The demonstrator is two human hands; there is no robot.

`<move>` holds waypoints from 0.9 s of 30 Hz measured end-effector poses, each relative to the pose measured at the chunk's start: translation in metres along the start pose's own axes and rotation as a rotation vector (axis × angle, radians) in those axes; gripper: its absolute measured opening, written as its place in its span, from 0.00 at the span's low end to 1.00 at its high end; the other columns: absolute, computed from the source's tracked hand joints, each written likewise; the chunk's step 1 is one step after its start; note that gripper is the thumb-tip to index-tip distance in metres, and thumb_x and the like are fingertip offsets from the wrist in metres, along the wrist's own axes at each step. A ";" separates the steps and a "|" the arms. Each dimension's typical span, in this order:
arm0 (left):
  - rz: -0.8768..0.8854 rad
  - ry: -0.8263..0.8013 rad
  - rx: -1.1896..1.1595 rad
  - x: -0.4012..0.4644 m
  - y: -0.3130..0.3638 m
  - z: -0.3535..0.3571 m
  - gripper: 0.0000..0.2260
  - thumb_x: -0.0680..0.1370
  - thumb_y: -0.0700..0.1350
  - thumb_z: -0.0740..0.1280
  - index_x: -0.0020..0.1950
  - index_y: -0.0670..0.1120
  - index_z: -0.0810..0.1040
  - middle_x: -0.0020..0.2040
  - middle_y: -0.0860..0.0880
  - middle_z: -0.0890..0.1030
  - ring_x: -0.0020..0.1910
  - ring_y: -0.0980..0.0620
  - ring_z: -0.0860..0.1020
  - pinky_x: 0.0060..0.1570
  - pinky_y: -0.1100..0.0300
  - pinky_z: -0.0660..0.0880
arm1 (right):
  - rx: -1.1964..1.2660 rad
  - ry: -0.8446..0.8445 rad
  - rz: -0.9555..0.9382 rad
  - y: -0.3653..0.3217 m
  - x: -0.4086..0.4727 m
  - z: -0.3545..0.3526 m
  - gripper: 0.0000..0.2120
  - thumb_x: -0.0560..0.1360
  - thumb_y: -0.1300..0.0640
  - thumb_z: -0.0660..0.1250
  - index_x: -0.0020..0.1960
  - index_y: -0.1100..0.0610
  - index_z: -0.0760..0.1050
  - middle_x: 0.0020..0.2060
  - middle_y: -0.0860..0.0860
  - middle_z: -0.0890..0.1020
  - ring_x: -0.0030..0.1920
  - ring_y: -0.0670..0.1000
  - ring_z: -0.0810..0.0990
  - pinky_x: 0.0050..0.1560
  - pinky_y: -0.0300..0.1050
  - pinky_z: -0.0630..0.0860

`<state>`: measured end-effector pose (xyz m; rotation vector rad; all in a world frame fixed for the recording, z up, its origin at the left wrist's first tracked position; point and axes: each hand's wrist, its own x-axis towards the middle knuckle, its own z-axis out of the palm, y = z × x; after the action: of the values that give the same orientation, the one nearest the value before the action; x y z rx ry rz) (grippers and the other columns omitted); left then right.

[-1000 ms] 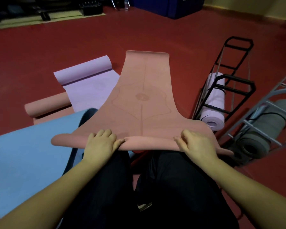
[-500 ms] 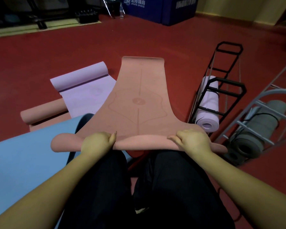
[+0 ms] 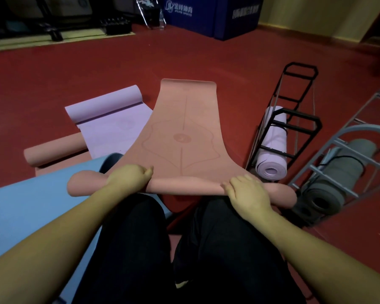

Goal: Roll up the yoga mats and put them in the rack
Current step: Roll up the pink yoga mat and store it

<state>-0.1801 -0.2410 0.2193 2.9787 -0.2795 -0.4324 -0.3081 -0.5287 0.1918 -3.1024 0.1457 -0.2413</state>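
A salmon-pink yoga mat (image 3: 184, 132) lies stretched away from me on the red floor, its near end rolled into a thin tube across my knees. My left hand (image 3: 127, 178) curls over the roll left of centre, fingers wrapped down round it. My right hand (image 3: 246, 191) grips the roll right of centre, fingers bent over its top. A black wire rack (image 3: 294, 119) stands to the right and holds one rolled lilac mat (image 3: 272, 154).
A half-rolled lilac mat (image 3: 110, 121) and a rolled pink mat (image 3: 53, 150) lie at the left. A light blue mat (image 3: 26, 207) spreads under my left arm. A grey rack (image 3: 347, 163) at far right holds a grey rolled mat (image 3: 336, 178). Blue boxes (image 3: 211, 16) stand at the back.
Both hands have turned the roll forward; the left fingers, flat on top a second ago, now wrap over it. The roll looks slightly thicker and the view has tilted up.
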 end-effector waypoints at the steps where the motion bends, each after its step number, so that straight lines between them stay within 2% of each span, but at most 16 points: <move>1: 0.003 0.010 0.012 0.002 0.001 -0.008 0.25 0.84 0.56 0.50 0.35 0.45 0.74 0.41 0.44 0.77 0.45 0.44 0.74 0.47 0.55 0.69 | -0.001 -0.044 0.018 -0.001 0.009 -0.010 0.27 0.80 0.42 0.48 0.41 0.56 0.78 0.40 0.54 0.82 0.47 0.60 0.79 0.45 0.53 0.74; 4: 0.042 0.014 0.073 0.006 0.002 -0.033 0.22 0.84 0.55 0.49 0.41 0.44 0.74 0.48 0.42 0.79 0.48 0.44 0.74 0.52 0.54 0.70 | 0.044 -0.157 0.075 0.005 0.031 -0.032 0.26 0.84 0.44 0.48 0.49 0.55 0.80 0.51 0.58 0.83 0.53 0.60 0.80 0.50 0.50 0.73; 6: 0.034 -0.089 0.115 0.003 0.003 -0.044 0.19 0.85 0.52 0.50 0.50 0.43 0.77 0.58 0.40 0.78 0.53 0.43 0.74 0.55 0.53 0.69 | 0.124 -0.371 0.083 0.007 0.040 -0.047 0.26 0.84 0.44 0.47 0.50 0.57 0.79 0.55 0.62 0.81 0.56 0.61 0.78 0.53 0.48 0.71; 8: 0.002 -0.228 0.139 0.000 0.005 -0.037 0.14 0.84 0.47 0.56 0.64 0.41 0.74 0.65 0.40 0.75 0.61 0.42 0.74 0.58 0.53 0.69 | 0.194 -0.588 0.065 0.006 0.045 -0.050 0.27 0.85 0.44 0.47 0.59 0.61 0.78 0.62 0.63 0.77 0.62 0.60 0.75 0.56 0.44 0.67; 9: 0.005 -0.290 0.181 -0.003 0.005 -0.030 0.14 0.83 0.45 0.59 0.68 0.42 0.72 0.67 0.40 0.74 0.63 0.41 0.74 0.57 0.54 0.70 | 0.206 -0.672 0.058 0.005 0.046 -0.047 0.27 0.85 0.44 0.48 0.64 0.61 0.76 0.65 0.63 0.76 0.65 0.59 0.74 0.58 0.43 0.66; 11: -0.003 -0.411 0.239 -0.009 0.005 -0.017 0.16 0.83 0.46 0.60 0.69 0.43 0.73 0.67 0.41 0.75 0.64 0.42 0.75 0.54 0.55 0.72 | 0.214 -0.767 0.049 0.004 0.045 -0.042 0.26 0.84 0.43 0.48 0.70 0.56 0.74 0.69 0.60 0.73 0.68 0.58 0.71 0.63 0.43 0.65; 13: 0.031 -0.427 0.288 -0.010 0.003 -0.008 0.15 0.84 0.47 0.58 0.69 0.46 0.74 0.67 0.43 0.75 0.64 0.43 0.75 0.59 0.56 0.71 | 0.213 -0.800 0.029 0.004 0.045 -0.037 0.24 0.85 0.43 0.48 0.72 0.51 0.72 0.72 0.57 0.71 0.70 0.56 0.70 0.66 0.42 0.63; 15: 0.013 -0.401 0.245 -0.004 -0.003 0.004 0.16 0.82 0.47 0.60 0.70 0.51 0.73 0.65 0.44 0.75 0.62 0.42 0.75 0.63 0.51 0.72 | 0.210 -0.807 0.020 0.006 0.046 -0.029 0.22 0.85 0.45 0.47 0.72 0.47 0.72 0.72 0.55 0.71 0.70 0.56 0.69 0.66 0.41 0.62; 18: -0.015 -0.371 0.234 -0.003 -0.005 0.012 0.18 0.79 0.46 0.63 0.69 0.56 0.73 0.62 0.46 0.75 0.60 0.41 0.76 0.60 0.45 0.75 | 0.199 -0.738 0.036 0.007 0.045 -0.016 0.21 0.84 0.45 0.50 0.70 0.50 0.74 0.67 0.58 0.75 0.68 0.58 0.71 0.64 0.43 0.65; 21: 0.001 -0.331 0.259 -0.001 -0.003 0.020 0.16 0.79 0.46 0.64 0.67 0.56 0.75 0.61 0.46 0.74 0.60 0.41 0.75 0.57 0.47 0.75 | 0.227 -0.705 0.051 0.009 0.045 -0.006 0.21 0.83 0.43 0.53 0.69 0.50 0.75 0.65 0.57 0.76 0.67 0.58 0.72 0.64 0.44 0.66; 23: -0.012 -0.321 0.228 0.002 -0.005 0.021 0.09 0.81 0.49 0.62 0.57 0.51 0.79 0.57 0.45 0.77 0.57 0.43 0.76 0.58 0.48 0.74 | 0.298 -0.673 0.113 0.011 0.045 -0.003 0.21 0.81 0.41 0.56 0.64 0.49 0.79 0.64 0.53 0.79 0.63 0.56 0.75 0.62 0.44 0.68; 24: -0.017 -0.303 0.185 0.005 -0.007 0.021 0.07 0.80 0.51 0.62 0.49 0.50 0.78 0.53 0.45 0.78 0.53 0.43 0.77 0.55 0.50 0.75 | 0.328 -0.642 0.133 0.012 0.046 -0.001 0.20 0.80 0.40 0.58 0.59 0.51 0.81 0.60 0.53 0.81 0.59 0.56 0.76 0.58 0.44 0.69; 25: -0.036 -0.279 0.125 0.006 -0.010 0.022 0.10 0.79 0.53 0.62 0.44 0.48 0.77 0.48 0.46 0.78 0.49 0.44 0.77 0.52 0.52 0.74 | 0.357 -0.608 0.151 0.013 0.047 0.001 0.19 0.79 0.39 0.61 0.52 0.53 0.81 0.53 0.53 0.83 0.53 0.55 0.77 0.54 0.45 0.70; 27: -0.054 -0.226 0.029 0.008 -0.012 0.022 0.14 0.79 0.56 0.62 0.37 0.49 0.74 0.41 0.48 0.77 0.44 0.45 0.76 0.46 0.54 0.72 | 0.380 -0.555 0.173 0.014 0.049 0.005 0.19 0.77 0.40 0.64 0.40 0.55 0.73 0.40 0.52 0.79 0.46 0.55 0.75 0.47 0.47 0.69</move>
<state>-0.1769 -0.2333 0.1943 2.9720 -0.2281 -0.7803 -0.2605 -0.5472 0.1943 -2.6341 0.3056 0.5269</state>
